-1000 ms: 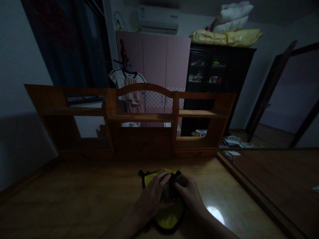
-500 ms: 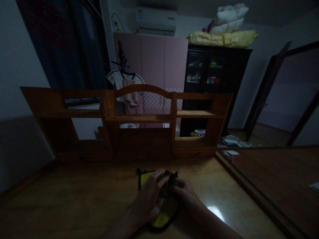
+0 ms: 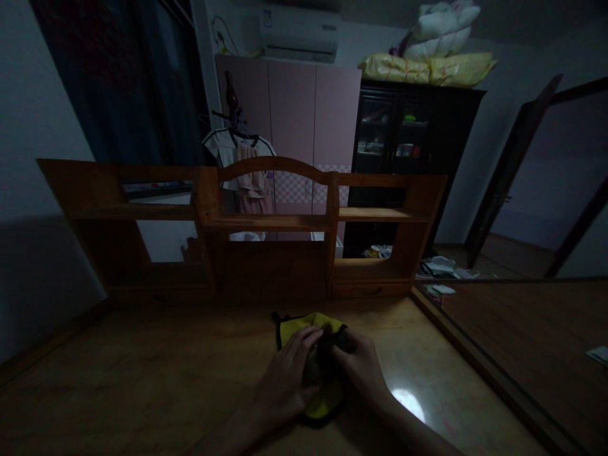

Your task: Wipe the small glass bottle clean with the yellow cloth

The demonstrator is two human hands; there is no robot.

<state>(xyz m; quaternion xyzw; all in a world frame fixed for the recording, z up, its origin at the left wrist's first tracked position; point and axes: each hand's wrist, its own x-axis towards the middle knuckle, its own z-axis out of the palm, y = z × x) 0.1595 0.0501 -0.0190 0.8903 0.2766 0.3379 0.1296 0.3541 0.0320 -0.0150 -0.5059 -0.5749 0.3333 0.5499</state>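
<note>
A yellow cloth item with dark trim (image 3: 292, 326) lies on the wooden desk (image 3: 142, 380), near its middle. My left hand (image 3: 287, 373) rests flat on the cloth with its fingers stretched forward. My right hand (image 3: 363, 364) lies on the cloth's right side, fingers curled around a small dark part (image 3: 327, 348) between the two hands. The room is dim and what that dark part is cannot be made out.
A wooden shelf unit (image 3: 266, 221) stands along the desk's far edge. Behind it are a pink wardrobe (image 3: 304, 120), a dark glass-door cabinet (image 3: 408, 139) with bundled bedding on top, hanging clothes and an air conditioner. An open door is at the right.
Both hands and the yellow cloth have slid a little farther from me, toward the shelf unit. The hands keep the same hold.
</note>
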